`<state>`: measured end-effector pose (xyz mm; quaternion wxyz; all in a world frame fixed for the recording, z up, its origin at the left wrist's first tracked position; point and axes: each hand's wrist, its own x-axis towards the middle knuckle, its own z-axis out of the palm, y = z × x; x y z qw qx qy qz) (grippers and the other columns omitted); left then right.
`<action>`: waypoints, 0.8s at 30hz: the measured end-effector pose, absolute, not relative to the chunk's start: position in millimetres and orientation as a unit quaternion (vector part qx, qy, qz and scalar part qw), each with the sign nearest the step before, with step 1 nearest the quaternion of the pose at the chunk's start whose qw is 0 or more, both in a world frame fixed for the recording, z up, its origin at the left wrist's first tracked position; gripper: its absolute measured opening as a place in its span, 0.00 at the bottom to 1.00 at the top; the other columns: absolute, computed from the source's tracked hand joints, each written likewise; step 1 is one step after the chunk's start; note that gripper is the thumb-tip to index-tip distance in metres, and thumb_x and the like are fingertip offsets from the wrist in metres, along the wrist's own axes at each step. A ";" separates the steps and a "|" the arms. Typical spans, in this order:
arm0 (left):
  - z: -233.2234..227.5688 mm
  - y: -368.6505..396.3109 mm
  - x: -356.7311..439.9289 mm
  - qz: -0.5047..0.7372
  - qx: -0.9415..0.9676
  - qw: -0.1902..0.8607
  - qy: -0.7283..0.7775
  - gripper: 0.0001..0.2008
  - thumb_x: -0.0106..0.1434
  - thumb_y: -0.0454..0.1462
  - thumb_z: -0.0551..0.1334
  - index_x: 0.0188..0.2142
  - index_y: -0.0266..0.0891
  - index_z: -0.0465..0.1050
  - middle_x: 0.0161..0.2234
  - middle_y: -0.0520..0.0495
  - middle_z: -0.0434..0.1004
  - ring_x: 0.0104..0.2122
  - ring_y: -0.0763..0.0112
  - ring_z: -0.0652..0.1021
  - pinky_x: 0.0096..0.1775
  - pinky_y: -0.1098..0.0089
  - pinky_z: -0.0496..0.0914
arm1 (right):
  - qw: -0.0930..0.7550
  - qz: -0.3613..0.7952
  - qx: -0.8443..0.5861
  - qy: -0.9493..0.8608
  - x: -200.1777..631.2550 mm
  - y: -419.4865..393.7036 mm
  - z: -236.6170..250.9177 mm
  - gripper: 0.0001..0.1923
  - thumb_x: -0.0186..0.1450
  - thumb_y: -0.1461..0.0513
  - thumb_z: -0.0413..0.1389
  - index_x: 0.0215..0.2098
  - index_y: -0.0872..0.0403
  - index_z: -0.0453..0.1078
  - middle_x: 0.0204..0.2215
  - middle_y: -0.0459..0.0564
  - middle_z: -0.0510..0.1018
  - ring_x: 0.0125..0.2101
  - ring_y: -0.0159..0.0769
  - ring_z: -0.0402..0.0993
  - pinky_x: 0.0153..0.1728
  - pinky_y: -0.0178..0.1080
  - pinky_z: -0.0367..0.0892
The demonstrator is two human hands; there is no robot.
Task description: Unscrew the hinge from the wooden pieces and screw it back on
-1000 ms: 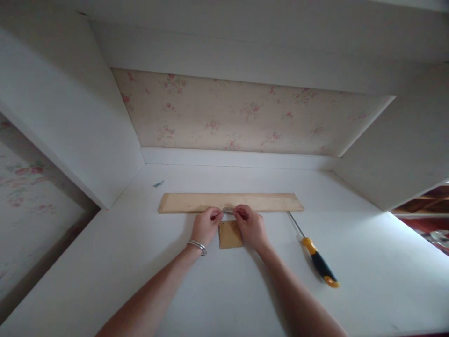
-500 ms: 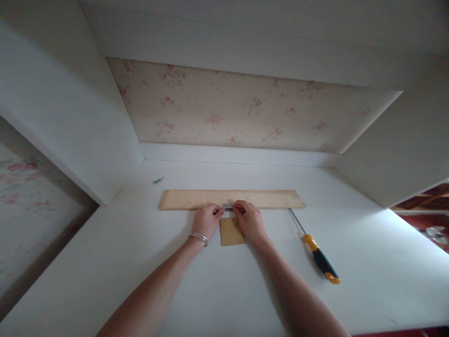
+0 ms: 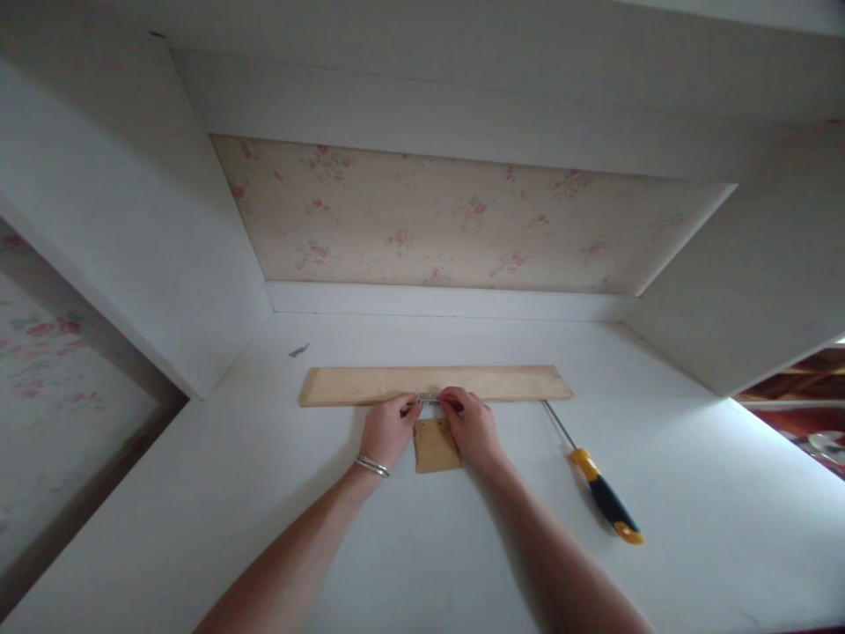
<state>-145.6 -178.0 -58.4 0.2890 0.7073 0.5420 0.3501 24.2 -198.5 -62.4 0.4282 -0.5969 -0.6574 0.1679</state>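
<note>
Both hands, left hand (image 3: 388, 429) & right hand (image 3: 473, 425), pinch small metal hinge (image 3: 429, 399) btwn long wood board (image 3: 370, 386) & square wood piece (image 3: 436, 446); screwdriver (image 3: 598, 486) lies right of them.

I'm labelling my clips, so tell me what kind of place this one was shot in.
Probably a room at home, at a white built-in desk set in an alcove. Faded floral wallpaper lines the back, and both hands pinch a small metal piece beside a wooden plank and screwdriver.
</note>
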 end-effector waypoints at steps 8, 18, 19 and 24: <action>-59.1 -178.2 -144.7 0.369 0.704 0.299 0.528 0.10 0.60 0.40 0.60 0.38 0.42 0.78 0.36 0.45 0.80 0.34 0.67 0.78 0.37 0.71 0.66 | 0.432 0.166 -0.592 -0.660 25.5 -198.5 -63.2 0.09 0.62 0.62 0.49 0.38 0.50 0.70 0.33 0.48 0.76 0.33 0.34 0.71 0.38 0.38 0.65; -59.9 -177.2 -144.9 0.357 0.727 0.271 0.520 0.11 0.62 0.40 0.58 0.37 0.42 0.78 0.35 0.46 0.80 0.34 0.67 0.78 0.36 0.71 0.66 | 0.437 0.164 -0.590 -0.658 25.8 -197.7 -66.0 0.09 0.62 0.62 0.49 0.38 0.50 0.69 0.32 0.48 0.75 0.32 0.34 0.71 0.37 0.37 0.65; -59.6 -177.1 -144.8 0.356 0.727 0.270 0.521 0.11 0.62 0.40 0.58 0.37 0.41 0.78 0.35 0.46 0.80 0.33 0.67 0.78 0.36 0.71 0.66 | 0.438 0.165 -0.590 -0.658 25.7 -197.7 -65.9 0.09 0.62 0.62 0.50 0.38 0.50 0.69 0.32 0.48 0.75 0.32 0.34 0.71 0.37 0.37 0.65; -56.8 -177.0 -143.3 0.344 0.725 0.272 0.532 0.11 0.62 0.40 0.58 0.40 0.41 0.77 0.35 0.47 0.80 0.33 0.68 0.78 0.35 0.72 0.66 | 0.435 0.163 -0.593 -0.658 25.3 -197.0 -66.3 0.09 0.61 0.62 0.50 0.38 0.50 0.69 0.32 0.47 0.76 0.32 0.33 0.71 0.37 0.37 0.65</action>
